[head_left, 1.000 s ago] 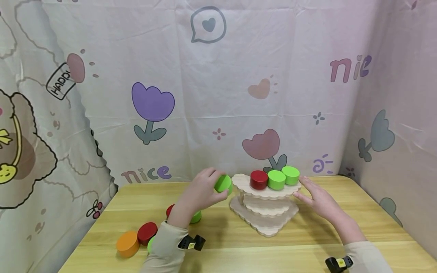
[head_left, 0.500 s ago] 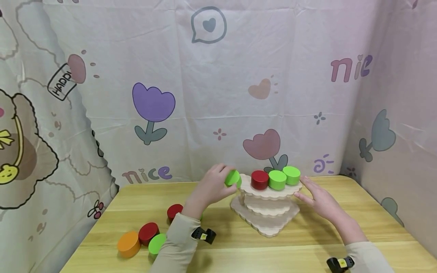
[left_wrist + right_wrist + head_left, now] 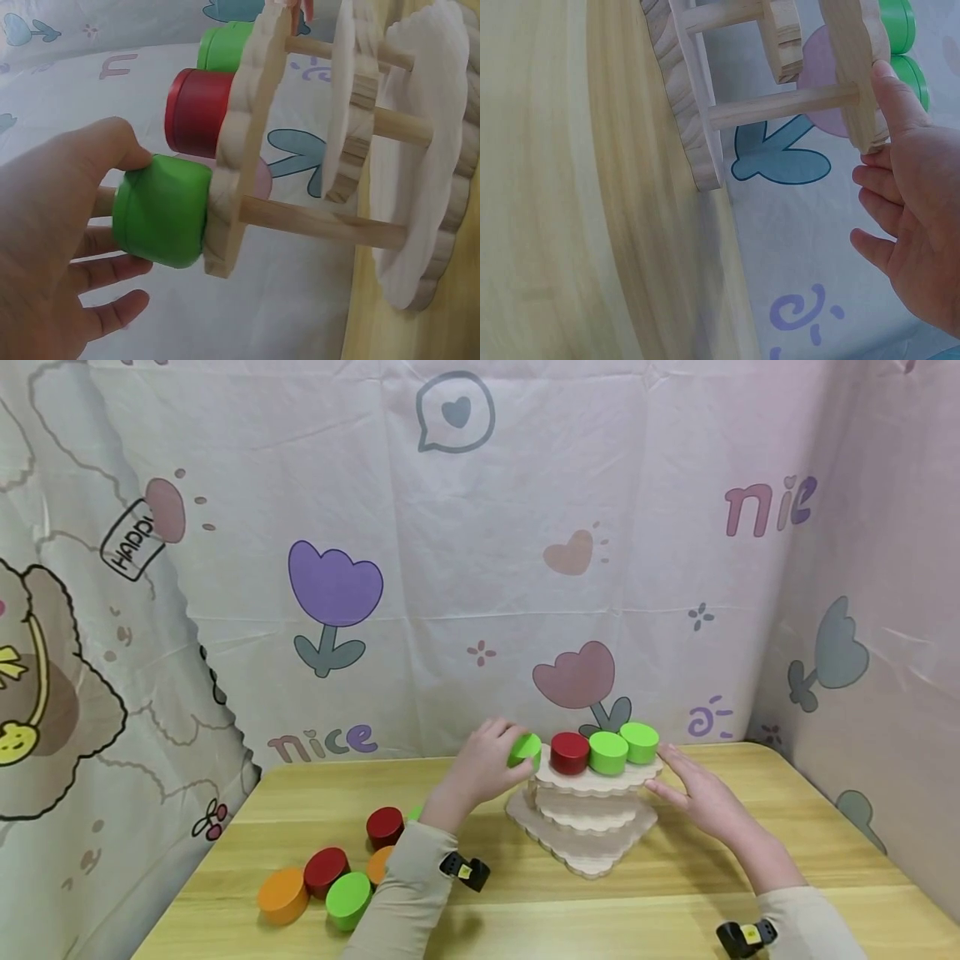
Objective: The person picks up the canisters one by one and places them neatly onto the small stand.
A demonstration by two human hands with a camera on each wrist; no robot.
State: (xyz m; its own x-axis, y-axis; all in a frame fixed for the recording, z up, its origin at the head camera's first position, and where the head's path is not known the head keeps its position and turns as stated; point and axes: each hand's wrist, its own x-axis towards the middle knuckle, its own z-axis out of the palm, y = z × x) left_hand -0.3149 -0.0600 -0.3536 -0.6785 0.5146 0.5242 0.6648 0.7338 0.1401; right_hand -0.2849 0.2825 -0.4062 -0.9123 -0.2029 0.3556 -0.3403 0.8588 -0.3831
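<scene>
My left hand (image 3: 483, 764) pinches a green round block (image 3: 165, 211) at the left end of the top board (image 3: 592, 783) of a tiered wooden stand with scalloped edges. In the left wrist view the block's base is right at that board. Beside it on the board stand a red round block (image 3: 569, 753) and two green ones, a front one (image 3: 607, 753) and a back one (image 3: 640, 742). My right hand (image 3: 701, 795) has its fingers extended at the board's right end; in the right wrist view the thumb and fingertips touch the board's edge (image 3: 866, 120).
Loose round blocks lie on the wooden table (image 3: 600, 918) at the left: an orange one (image 3: 282, 896), two red ones (image 3: 326, 872), a green one (image 3: 349, 900), and others partly behind my left sleeve. A printed cloth (image 3: 465, 568) hangs behind the table.
My left hand has moved right with the green block, from beside the stand to the left end of its top board. The right hand has stayed at the board's right end.
</scene>
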